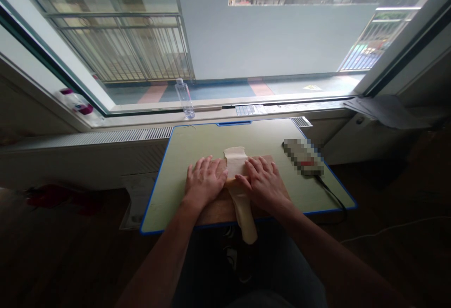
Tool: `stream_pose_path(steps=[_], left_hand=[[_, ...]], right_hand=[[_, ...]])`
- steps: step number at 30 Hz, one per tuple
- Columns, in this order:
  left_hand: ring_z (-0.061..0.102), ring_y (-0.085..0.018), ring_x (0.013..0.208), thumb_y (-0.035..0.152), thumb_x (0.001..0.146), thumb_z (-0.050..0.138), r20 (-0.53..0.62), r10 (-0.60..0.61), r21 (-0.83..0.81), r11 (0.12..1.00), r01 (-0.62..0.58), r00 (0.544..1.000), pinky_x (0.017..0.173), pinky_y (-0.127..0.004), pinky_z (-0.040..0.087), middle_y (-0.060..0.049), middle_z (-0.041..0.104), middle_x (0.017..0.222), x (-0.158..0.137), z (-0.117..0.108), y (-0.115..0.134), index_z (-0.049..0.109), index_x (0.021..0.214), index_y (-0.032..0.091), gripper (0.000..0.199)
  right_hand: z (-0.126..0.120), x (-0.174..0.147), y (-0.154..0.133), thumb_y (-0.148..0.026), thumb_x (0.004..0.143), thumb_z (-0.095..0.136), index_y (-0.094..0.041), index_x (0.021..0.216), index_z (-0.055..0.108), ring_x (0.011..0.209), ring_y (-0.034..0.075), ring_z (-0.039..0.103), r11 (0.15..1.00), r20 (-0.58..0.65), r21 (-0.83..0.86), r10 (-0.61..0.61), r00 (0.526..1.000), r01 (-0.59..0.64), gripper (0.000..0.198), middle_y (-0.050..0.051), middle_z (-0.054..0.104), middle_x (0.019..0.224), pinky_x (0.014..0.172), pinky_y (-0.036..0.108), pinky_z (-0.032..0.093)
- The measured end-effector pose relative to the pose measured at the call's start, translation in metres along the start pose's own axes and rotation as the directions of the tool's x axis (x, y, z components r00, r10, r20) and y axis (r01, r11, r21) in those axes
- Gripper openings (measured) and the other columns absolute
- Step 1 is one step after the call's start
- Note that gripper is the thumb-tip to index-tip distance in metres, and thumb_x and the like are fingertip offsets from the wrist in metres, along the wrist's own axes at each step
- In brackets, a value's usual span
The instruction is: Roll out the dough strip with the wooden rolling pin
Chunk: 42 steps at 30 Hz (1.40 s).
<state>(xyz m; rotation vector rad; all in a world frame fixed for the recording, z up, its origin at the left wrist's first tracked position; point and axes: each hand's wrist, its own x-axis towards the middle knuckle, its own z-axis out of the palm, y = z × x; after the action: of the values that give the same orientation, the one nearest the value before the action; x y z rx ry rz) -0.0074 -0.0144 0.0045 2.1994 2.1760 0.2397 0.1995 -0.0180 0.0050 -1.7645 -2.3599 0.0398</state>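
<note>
A long pale strip (243, 209), soft-looking like a sheet of dough, lies over a brown wooden board (216, 207). Its near end droops past the table's front edge, and its far end reaches beyond the board. My left hand (206, 179) rests palm down on the board's left side, fingers stretched forward, thumb close to the strip. On the other side my right hand (266, 181) also lies palm down, its thumb over the strip. A narrow tan band (230, 183) crosses the strip between my thumbs; whether it is a rod or a fold, I cannot tell.
A small blue-edged table (165, 176) carries the board. To the right lies a blurred-out device (303, 157) with a black cable (333, 193). A clear bottle (185, 99) stands on the windowsill. Papers (384, 111) lie at the right, and a radiator (130, 135) runs below the window.
</note>
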Motion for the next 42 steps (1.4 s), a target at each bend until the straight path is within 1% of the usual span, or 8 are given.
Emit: stream_pose_path(steps=[6,10,18,23,28,34,37,42], left_hand=[[0.045,-0.036,0.158,0.056,0.108,0.044,-0.087,0.034,0.004,0.999,-0.034,0.996,0.129,-0.067,0.034,-0.008,0.05,0.17,-0.041,0.002,0.006,0.061,0.156,0.03,0.057],[0.045,-0.036,0.158,0.055,0.107,0.045,-0.106,0.049,0.005,0.999,-0.049,0.993,0.129,-0.066,0.034,-0.007,0.05,0.17,-0.047,0.003,0.007,0.061,0.156,0.032,0.056],[0.042,-0.034,0.159,0.06,0.107,0.041,0.006,0.001,0.01,1.0,-0.001,1.0,0.131,-0.061,0.033,-0.01,0.048,0.172,0.006,0.001,-0.001,0.057,0.16,0.028,0.063],[0.038,-0.033,0.162,0.063,0.104,0.043,0.111,-0.025,-0.041,0.999,0.029,0.993,0.131,-0.059,0.03,-0.011,0.043,0.175,0.037,-0.004,-0.007,0.052,0.163,0.028,0.069],[0.038,-0.032,0.161,0.064,0.104,0.041,0.133,-0.038,-0.065,0.997,0.047,0.99,0.131,-0.059,0.03,-0.013,0.042,0.175,0.042,-0.007,-0.008,0.052,0.163,0.026,0.071],[0.04,-0.032,0.161,0.062,0.105,0.044,0.088,-0.025,-0.036,0.999,0.028,0.996,0.132,-0.06,0.03,-0.01,0.046,0.173,0.022,-0.005,-0.003,0.055,0.16,0.029,0.066],[0.042,-0.033,0.159,0.058,0.107,0.041,0.025,-0.007,-0.003,1.0,0.008,1.0,0.132,-0.059,0.032,-0.009,0.049,0.171,0.001,-0.004,0.001,0.058,0.158,0.028,0.062],[0.042,-0.034,0.16,0.057,0.109,0.039,-0.024,0.015,0.023,1.0,-0.015,1.0,0.131,-0.063,0.032,-0.006,0.048,0.172,-0.04,-0.002,0.007,0.06,0.157,0.031,0.059]], right_hand=[[0.012,-0.042,0.003,-0.063,0.111,0.04,-0.014,0.167,0.046,0.16,0.035,0.036,0.998,-0.072,0.033,-0.042,0.997,0.044,0.074,0.014,0.046,0.172,0.131,0.058,0.018],[0.015,-0.048,0.004,-0.061,0.111,0.043,-0.017,0.168,0.045,0.159,0.035,0.037,0.998,-0.094,0.036,-0.051,0.994,0.055,0.073,0.014,0.046,0.172,0.131,0.059,0.017],[-0.003,0.004,0.0,-0.063,0.113,0.035,-0.019,0.156,0.06,0.158,0.035,0.039,1.0,0.012,0.012,-0.025,1.0,0.025,0.066,0.013,0.053,0.167,0.129,0.056,0.023],[-0.007,0.031,0.0,-0.066,0.112,0.029,-0.02,0.164,0.052,0.16,0.039,0.034,0.999,0.053,-0.038,0.0,0.999,0.002,0.072,0.013,0.049,0.17,0.128,0.058,0.024],[-0.006,0.035,0.0,-0.067,0.112,0.03,-0.02,0.166,0.049,0.162,0.04,0.031,0.999,0.072,-0.042,0.008,0.997,-0.005,0.074,0.013,0.046,0.172,0.129,0.06,0.022],[-0.001,0.015,0.0,-0.066,0.112,0.032,-0.016,0.162,0.053,0.161,0.037,0.034,1.0,0.016,-0.01,-0.006,1.0,0.006,0.074,0.013,0.05,0.169,0.131,0.057,0.02],[0.002,-0.003,0.0,-0.065,0.112,0.035,-0.016,0.161,0.054,0.161,0.035,0.034,1.0,0.0,0.013,-0.013,1.0,0.013,0.072,0.012,0.048,0.171,0.131,0.056,0.02],[0.009,-0.038,0.001,-0.065,0.112,0.037,-0.016,0.167,0.046,0.161,0.034,0.035,0.999,-0.039,0.038,-0.034,0.999,0.035,0.075,0.012,0.045,0.173,0.132,0.056,0.017]])
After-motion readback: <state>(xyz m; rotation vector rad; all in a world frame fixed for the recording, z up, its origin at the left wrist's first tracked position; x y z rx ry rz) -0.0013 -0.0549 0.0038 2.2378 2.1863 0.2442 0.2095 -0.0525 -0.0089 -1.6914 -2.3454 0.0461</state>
